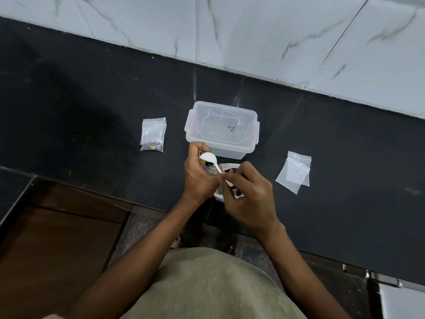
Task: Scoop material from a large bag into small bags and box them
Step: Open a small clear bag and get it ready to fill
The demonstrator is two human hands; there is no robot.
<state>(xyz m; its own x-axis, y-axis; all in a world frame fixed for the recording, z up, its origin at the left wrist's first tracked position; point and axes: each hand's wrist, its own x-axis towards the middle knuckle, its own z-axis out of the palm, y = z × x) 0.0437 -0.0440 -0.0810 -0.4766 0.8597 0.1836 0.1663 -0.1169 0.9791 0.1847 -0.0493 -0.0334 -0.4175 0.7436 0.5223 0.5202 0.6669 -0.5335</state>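
Note:
My left hand (199,174) holds a small clear bag (208,168) upright, with dark and orange bits inside it. Pinched in my right hand (247,199) is the handle of a white plastic spoon (208,157), whose bowl sits at the small bag's mouth. Under my hands lies the large white bag (226,168), mostly hidden, with some material visible at its opening. Just behind my hands stands a clear plastic box (222,128), lidless and with nothing in it.
On the black counter (92,116), a small filled bag (153,134) lies left of the box. To the right lie two small bags (294,172) holding nothing. A marble-tiled wall (253,31) rises behind. The counter's front edge runs just below my hands.

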